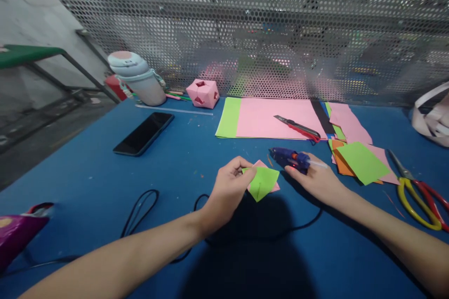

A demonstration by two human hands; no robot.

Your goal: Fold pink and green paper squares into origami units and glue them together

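In the head view my left hand (231,187) pinches a folded piece of green paper (264,182) near the middle of the table. A bit of pink paper (260,163) shows behind and under the green one. To the right, my right hand (314,180) is closed around a blue hot glue gun (289,156), whose dark nozzle points left. A clear glue stick (317,164) sticks out of its back end, and a small red light glows on its side. The nozzle is a short way from the paper, apart from it.
A black cord (280,233) crosses the blue table. Behind lie pink sheets (263,117) with a utility knife (298,128), a pink paper polyhedron (203,93), a phone (144,133) and a bottle (140,79). At right are scissors (419,196) and green squares (365,162).
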